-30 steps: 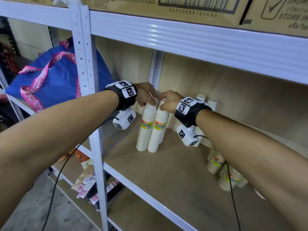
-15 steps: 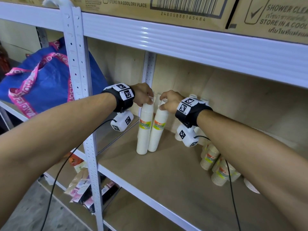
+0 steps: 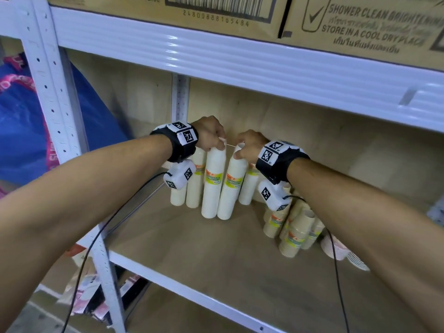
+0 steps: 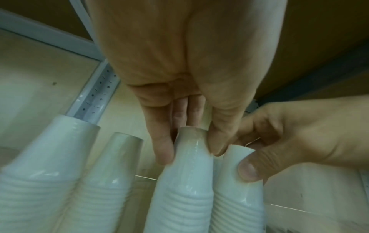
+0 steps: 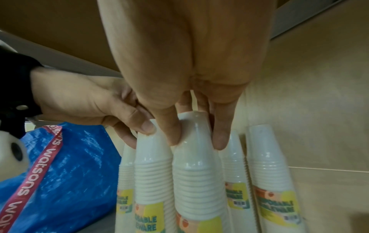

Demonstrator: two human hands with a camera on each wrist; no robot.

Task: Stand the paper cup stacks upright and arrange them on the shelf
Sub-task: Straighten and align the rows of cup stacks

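Two tall white paper cup stacks stand side by side on the wooden shelf board (image 3: 192, 255). My left hand (image 3: 217, 147) pinches the top of the left stack (image 3: 212, 186); the left wrist view shows the fingers (image 4: 163, 156) curled round its tip (image 4: 185, 181). My right hand (image 3: 241, 152) grips the top of the right stack (image 3: 231, 188), with its fingers (image 5: 219, 141) round that stack (image 5: 197, 173). More white stacks (image 3: 194, 186) stand upright just behind, near the back wall. Brown cup stacks (image 3: 295, 227) lean and lie at the right.
A white steel upright (image 3: 57, 116) and a blue bag (image 3: 21, 131) are at the left. The upper shelf beam (image 3: 240, 56) with cardboard boxes (image 3: 360, 22) hangs low overhead. Patterned cups (image 3: 336, 246) lie at the far right. Bare board lies in front of the stacks.
Both hands keep their hold on the stack tops. The two front stacks now stand straighter and nearer the rear stacks. My view has moved closer and to the right.
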